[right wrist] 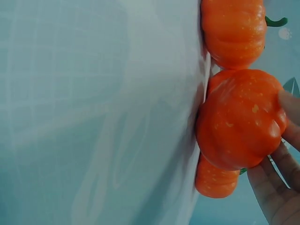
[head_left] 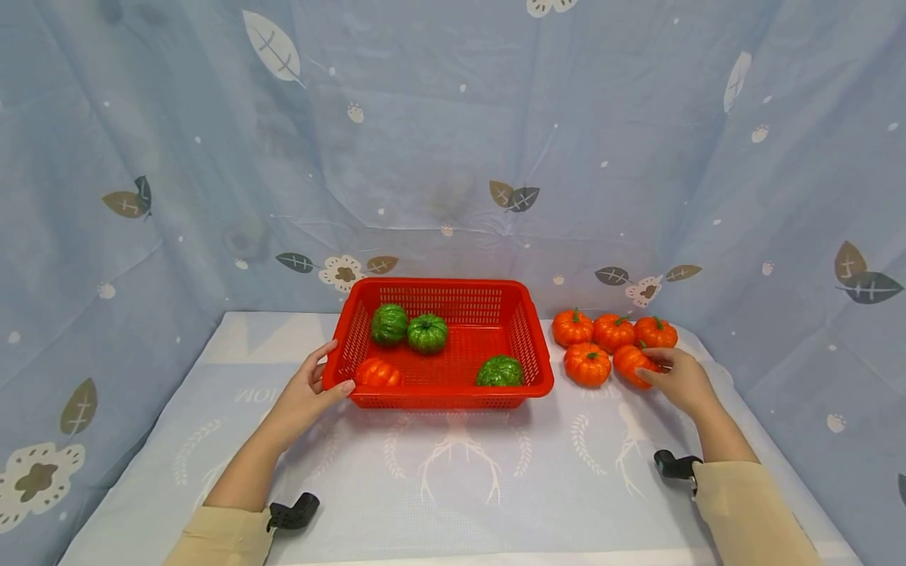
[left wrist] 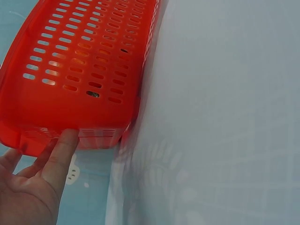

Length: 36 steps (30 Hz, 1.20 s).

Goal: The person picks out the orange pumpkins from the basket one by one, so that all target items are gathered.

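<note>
My left hand (head_left: 304,395) holds the left end of a red plastic basket (head_left: 453,398), thumb at the front corner and fingers by the side rim. In the left wrist view the thumb (left wrist: 63,152) lies against the basket's slotted wall. Inside the basket are three green pumpkins (head_left: 428,334) and an orange-red one (head_left: 378,373) at front left. On the right, my right hand (head_left: 683,383) grips a small orange pumpkin (head_left: 632,365). The right wrist view shows this pumpkin (right wrist: 239,122) tilted, thumb on one side and fingers beneath.
Several more orange pumpkins (head_left: 587,365) stand in two rows right of the basket, close to the gripped one. The white-clothed table (head_left: 467,503) extends in front. A blue patterned curtain (head_left: 425,157) hangs behind and along both sides.
</note>
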Available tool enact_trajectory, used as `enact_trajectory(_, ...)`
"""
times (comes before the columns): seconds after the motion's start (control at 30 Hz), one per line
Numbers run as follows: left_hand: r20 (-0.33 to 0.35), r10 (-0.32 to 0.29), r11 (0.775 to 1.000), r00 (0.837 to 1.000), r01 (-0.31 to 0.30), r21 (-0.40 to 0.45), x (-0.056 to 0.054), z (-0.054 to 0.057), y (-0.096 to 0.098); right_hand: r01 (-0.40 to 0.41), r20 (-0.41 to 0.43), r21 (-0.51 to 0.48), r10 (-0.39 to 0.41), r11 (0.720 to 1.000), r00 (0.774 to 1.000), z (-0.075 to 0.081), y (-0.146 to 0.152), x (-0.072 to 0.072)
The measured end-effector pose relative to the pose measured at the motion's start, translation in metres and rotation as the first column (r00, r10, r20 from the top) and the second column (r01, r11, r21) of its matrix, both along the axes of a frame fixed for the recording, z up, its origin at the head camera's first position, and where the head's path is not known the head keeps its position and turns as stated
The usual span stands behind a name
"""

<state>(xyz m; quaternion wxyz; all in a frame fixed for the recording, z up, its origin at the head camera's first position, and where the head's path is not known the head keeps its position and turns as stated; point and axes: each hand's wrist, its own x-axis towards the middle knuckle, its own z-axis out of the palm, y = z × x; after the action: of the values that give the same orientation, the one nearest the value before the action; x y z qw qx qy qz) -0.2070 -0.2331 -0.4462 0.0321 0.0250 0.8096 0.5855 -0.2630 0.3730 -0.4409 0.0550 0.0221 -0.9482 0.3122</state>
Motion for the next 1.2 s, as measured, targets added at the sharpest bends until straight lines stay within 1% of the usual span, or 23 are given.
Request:
enact_trajectory(0.37, -0.018, -0.009, 1.000, 1.000, 0.010, 0.025, 0.0010, 0.0001, -0.0011, 0.041, -0.039, -0.045, -0.043, 0.998, 0.998, -0.0022, -0.0025, 0.0023)
enact_trajectory(0.43, -0.017, -0.008, 1.000, 1.000, 0.009, 0.027, 0.0013, 0.0006, -0.0011, 0.053, -0.035, -0.051, -0.055, 0.997, 0.998, -0.0016, -0.0022, 0.0029)
enact_trajectory(0.53, -0.013, -0.007, 0.999, 1.000, 0.007, 0.032, 0.0019, 0.0016, -0.0011, 0.069, -0.002, -0.048, -0.070, 0.996, 0.998, -0.0010, -0.0015, 0.0033)
enact_trajectory(0.67, -0.010, -0.008, 1.000, 1.000, 0.008, 0.028, 0.0019, 0.0020, -0.0008, 0.078, 0.073, -0.035, -0.075, 0.996, 0.994, -0.0014, 0.0003, 0.0027)
enact_trajectory(0.77, -0.010, -0.007, 1.000, 1.000, 0.008, 0.022, 0.0016, 0.0022, -0.0006, 0.073, 0.141, -0.028, -0.068, 0.997, 0.988, -0.0022, 0.0021, 0.0021)
enact_trajectory(0.87, -0.010, -0.006, 1.000, 1.000, 0.006, 0.018, 0.0009, 0.0015, -0.0004, 0.072, 0.187, -0.039, -0.064, 0.997, 0.980, -0.0032, 0.0030, 0.0017)
enact_trajectory(1.0, -0.011, -0.004, 1.000, 1.000, 0.005, 0.010, 0.0002, 0.0004, 0.0001, 0.091, 0.201, -0.067, -0.076, 0.994, 0.977, -0.0048, 0.0032, 0.0003)
enact_trajectory(1.2, -0.011, -0.002, 1.000, 1.000, 0.002, 0.016, 0.0016, 0.0014, -0.0006, 0.132, 0.192, -0.109, -0.110, 0.985, 0.975, -0.0080, 0.0033, -0.0044)
